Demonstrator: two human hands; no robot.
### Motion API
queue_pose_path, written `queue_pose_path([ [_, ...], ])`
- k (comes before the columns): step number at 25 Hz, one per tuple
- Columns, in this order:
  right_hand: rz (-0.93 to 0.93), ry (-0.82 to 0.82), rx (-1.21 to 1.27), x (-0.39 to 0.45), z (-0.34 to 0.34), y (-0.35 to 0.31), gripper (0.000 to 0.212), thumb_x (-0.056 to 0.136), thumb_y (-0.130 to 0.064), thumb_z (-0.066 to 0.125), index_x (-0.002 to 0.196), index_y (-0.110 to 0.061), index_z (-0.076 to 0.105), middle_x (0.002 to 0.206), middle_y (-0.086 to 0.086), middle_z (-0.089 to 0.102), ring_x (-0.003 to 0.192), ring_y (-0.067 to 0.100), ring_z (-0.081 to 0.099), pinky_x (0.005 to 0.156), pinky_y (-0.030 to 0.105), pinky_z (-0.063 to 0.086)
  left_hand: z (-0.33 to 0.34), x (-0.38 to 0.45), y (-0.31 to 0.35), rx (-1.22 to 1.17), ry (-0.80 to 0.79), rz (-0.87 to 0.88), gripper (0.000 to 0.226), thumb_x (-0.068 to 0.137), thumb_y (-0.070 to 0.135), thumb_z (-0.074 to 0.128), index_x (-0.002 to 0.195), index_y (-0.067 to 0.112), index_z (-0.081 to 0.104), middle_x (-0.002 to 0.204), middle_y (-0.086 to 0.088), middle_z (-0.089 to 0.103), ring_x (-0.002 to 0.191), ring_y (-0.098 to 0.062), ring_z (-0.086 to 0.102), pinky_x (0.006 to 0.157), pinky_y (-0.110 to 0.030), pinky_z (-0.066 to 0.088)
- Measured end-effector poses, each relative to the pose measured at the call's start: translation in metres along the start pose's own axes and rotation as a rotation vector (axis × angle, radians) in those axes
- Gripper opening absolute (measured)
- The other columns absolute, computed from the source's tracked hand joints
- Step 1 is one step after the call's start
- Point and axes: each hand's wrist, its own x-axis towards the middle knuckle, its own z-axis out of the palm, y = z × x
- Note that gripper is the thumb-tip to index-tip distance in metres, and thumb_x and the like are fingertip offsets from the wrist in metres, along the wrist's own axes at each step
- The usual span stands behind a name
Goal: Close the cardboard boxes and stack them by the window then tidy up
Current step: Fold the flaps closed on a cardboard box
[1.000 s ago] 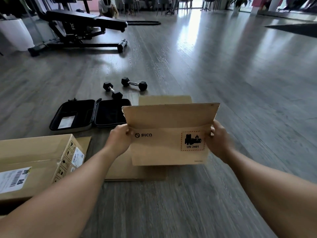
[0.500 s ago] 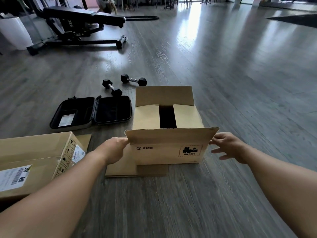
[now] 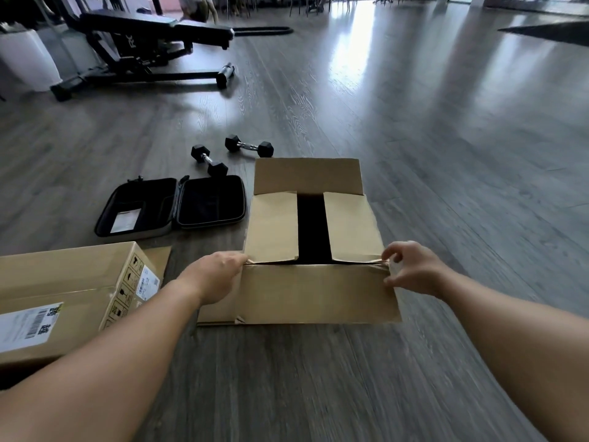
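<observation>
Cardboard box (image 3: 314, 291) near flap now folded outward.

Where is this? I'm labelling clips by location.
Probably a gym or fitness studio: a black weight bench and two dumbbells sit on a wide wood-look floor.

A black zip case (image 3: 172, 207) lies open on the grey wooden floor (image 3: 446, 154) at about nine o'clock from the middle of the view, with a white card (image 3: 126, 220) inside its left half. Just beyond the case, toward twelve o'clock, two black hexagonal dumbbells (image 3: 229, 154) lie near each other on the floor. Far at eleven o'clock stands a black weight bench (image 3: 153, 30) on its frame, a white planter (image 3: 27, 60) is at ten o'clock near the left edge, and a dark mat (image 3: 548, 33) lies at two o'clock.
</observation>
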Motion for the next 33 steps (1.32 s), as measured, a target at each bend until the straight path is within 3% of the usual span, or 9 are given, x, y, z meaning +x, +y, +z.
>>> queue_pose_path([
  [3,-0.205,-0.001,-0.222,-0.004,0.018,-0.033,0.037,0.078,-0.006,0.059,0.104,-0.031,0.065,0.106,-0.004,0.057,0.097,0.021,0.060,0.082,0.037,0.054,0.001,0.009,0.025,0.065,0.081,0.019,0.018,0.103,0.026,0.040,0.106,0.020,0.056,0.113,0.003,0.054,0.106,-0.024,0.061,0.085,-0.041,0.054],
  [8,-0.521,-0.007,-0.406,-0.011,0.065,-0.093,0.035,0.086,-0.012,0.045,0.117,-0.016,0.062,0.116,0.005,0.060,0.100,0.034,0.064,0.085,0.045,0.054,0.025,0.024,0.081,0.101,-0.004,0.184,0.050,0.103,0.044,0.035,0.151,0.029,0.036,0.165,-0.014,0.016,0.150,-0.032,0.019,0.118,-0.049,0.026],
  [12,-0.368,0.030,-0.425,-0.014,0.084,-0.109,0.030,0.096,-0.033,0.044,0.121,-0.018,0.054,0.117,0.008,0.060,0.104,0.038,0.064,0.080,0.043,0.048,0.029,0.026,0.093,0.222,0.015,0.039,0.059,0.102,0.053,0.021,0.156,0.029,0.024,0.167,-0.014,-0.004,0.153,-0.032,-0.004,0.120,-0.057,0.009],
  [18,-0.355,0.238,-0.806,-0.016,0.066,-0.096,0.051,0.095,-0.029,0.045,0.140,-0.005,0.048,0.153,0.025,0.039,0.091,0.042,0.071,0.064,0.040,0.051,0.001,0.010,0.094,0.511,0.422,-0.068,0.064,0.090,0.027,0.039,0.141,-0.011,0.043,0.158,-0.038,-0.004,0.145,-0.051,0.014,0.113,-0.061,0.023],
  [21,-0.176,0.265,-0.783,-0.012,0.050,-0.089,0.060,0.095,-0.027,0.044,0.150,-0.006,0.037,0.154,0.032,0.034,0.102,0.046,0.068,0.070,0.043,0.053,-0.014,0.011,0.091,0.665,0.398,-0.186,0.043,0.086,0.022,0.042,0.111,-0.003,0.066,0.158,-0.038,-0.011,0.148,-0.052,-0.005,0.116,-0.067,0.006],
  [24,0.047,0.214,-0.668,-0.005,0.038,-0.073,0.056,0.096,-0.036,0.044,0.143,-0.006,0.044,0.152,0.031,0.036,0.109,0.044,0.064,0.072,0.042,0.050,-0.011,0.011,0.083,0.778,0.236,-0.255,0.033,0.086,0.027,0.045,0.099,0.011,0.071,0.157,-0.039,0.012,0.146,-0.054,-0.007,0.112,-0.072,-0.007],
  [28,0.176,0.106,-0.559,0.007,0.029,-0.044,0.057,0.095,-0.059,0.032,0.138,-0.024,0.046,0.127,0.022,0.054,0.099,0.035,0.058,0.065,0.040,0.042,-0.001,0.013,0.074,0.523,0.065,-0.402,0.056,0.098,0.030,0.031,0.151,0.016,0.037,0.150,-0.039,0.030,0.139,-0.056,0.025,0.111,-0.065,0.026],
  [30,0.142,-0.013,-0.498,0.012,0.026,-0.030,0.064,0.092,-0.072,0.023,0.149,-0.043,0.032,0.135,0.018,0.052,0.112,0.036,0.057,0.073,0.044,0.045,0.004,0.019,0.067,0.264,-0.028,-0.425,0.056,0.101,0.037,0.024,0.157,0.032,0.020,0.151,-0.035,0.030,0.134,-0.054,0.034,0.104,-0.057,0.040],
  [33,0.108,-0.175,-0.354,0.020,0.022,-0.020,0.078,0.082,-0.088,0.030,0.147,-0.046,0.037,0.139,0.010,0.049,0.117,0.029,0.055,0.088,0.045,0.052,0.014,0.026,0.049,-0.114,-0.115,-0.390,0.062,0.097,0.064,0.028,0.153,0.037,0.030,0.148,-0.021,0.038,0.129,-0.040,0.046,0.098,-0.048,0.044],
])
